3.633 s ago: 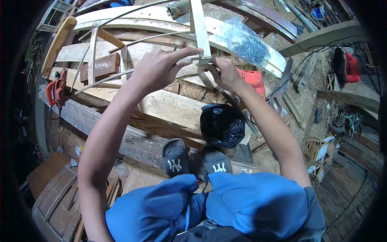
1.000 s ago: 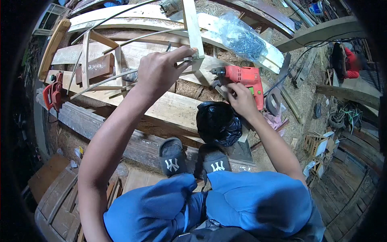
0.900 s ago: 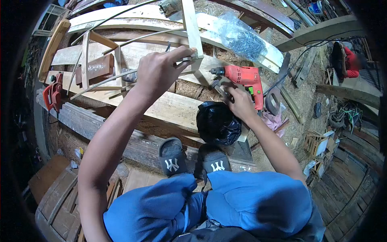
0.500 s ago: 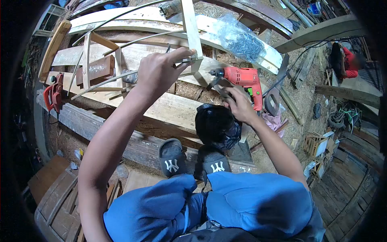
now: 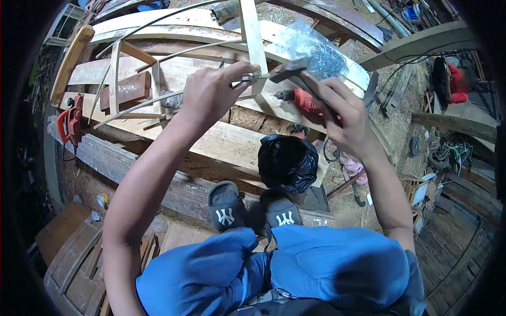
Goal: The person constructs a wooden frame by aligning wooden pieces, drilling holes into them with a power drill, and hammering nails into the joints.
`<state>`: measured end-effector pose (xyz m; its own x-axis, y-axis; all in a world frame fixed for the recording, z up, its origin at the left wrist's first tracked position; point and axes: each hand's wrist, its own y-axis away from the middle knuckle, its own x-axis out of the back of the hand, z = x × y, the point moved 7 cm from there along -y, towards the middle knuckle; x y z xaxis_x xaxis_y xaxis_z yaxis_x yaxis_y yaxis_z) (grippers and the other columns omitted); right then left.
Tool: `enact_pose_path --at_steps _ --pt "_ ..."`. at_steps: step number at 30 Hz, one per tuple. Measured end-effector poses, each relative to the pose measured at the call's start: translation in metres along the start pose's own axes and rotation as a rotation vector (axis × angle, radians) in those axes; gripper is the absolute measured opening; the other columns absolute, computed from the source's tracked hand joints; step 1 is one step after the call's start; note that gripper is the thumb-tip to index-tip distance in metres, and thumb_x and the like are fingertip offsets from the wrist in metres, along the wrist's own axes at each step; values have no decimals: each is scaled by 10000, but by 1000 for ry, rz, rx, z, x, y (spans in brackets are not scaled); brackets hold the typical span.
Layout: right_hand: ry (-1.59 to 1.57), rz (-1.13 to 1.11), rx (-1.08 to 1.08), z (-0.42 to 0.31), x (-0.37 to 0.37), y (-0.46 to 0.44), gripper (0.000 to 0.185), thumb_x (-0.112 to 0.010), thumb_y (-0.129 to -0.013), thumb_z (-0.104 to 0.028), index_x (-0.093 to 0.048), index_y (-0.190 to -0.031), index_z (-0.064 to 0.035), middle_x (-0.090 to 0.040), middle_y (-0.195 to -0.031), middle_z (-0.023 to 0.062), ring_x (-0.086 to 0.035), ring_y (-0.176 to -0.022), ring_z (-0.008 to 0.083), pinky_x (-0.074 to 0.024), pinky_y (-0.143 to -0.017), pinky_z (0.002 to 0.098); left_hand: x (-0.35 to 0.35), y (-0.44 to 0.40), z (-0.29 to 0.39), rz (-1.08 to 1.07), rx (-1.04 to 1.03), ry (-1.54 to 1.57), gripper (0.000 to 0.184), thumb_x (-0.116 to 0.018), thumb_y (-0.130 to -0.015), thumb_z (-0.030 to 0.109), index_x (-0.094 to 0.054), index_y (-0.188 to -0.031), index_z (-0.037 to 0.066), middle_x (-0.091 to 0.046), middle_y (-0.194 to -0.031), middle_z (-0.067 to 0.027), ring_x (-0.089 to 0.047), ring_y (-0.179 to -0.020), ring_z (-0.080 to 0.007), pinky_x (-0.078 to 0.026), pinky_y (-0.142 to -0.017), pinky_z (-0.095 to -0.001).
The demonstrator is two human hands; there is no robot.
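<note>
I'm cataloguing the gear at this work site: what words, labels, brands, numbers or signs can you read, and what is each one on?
"NY", white interlocked letters, on the left sandal
"NY", the same, on the right sandal
Red drill: partly hidden, nothing readable.
Blue container at upper right: any print is too small to read.

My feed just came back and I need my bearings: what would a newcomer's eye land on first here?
The hammer raised in the right hand, its head close to the wooden frame that the left hand grips. Then the red drill, partly hidden behind the right hand, and the open black bag beyond the sandals.
</note>
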<state>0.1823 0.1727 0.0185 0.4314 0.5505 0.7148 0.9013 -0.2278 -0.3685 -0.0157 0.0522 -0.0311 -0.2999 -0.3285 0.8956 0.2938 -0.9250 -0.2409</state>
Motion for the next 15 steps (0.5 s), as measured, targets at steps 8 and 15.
enact_pose_path --at_steps 8,15 --pt "119 -62 29 -4 -7 -17 795 -743 -815 -25 -540 -1534 -299 -673 -1018 79 -707 -746 246 -612 -655 396 2 -1 3 -12 9 20 239 -801 -907 244 -764 -1134 179 -788 -863 -87 -783 -744 -237 -591 -624 -366" --pt "163 -91 22 -5 -8 -21 706 -785 -850 -142 -576 -1505 -303 -683 -978 70 -710 -736 248 -611 -672 408 1 -1 3 -43 41 51 214 -791 -917 257 -747 -1102 160 -790 -871 -83 -785 -764 -247 -593 -643 -379"
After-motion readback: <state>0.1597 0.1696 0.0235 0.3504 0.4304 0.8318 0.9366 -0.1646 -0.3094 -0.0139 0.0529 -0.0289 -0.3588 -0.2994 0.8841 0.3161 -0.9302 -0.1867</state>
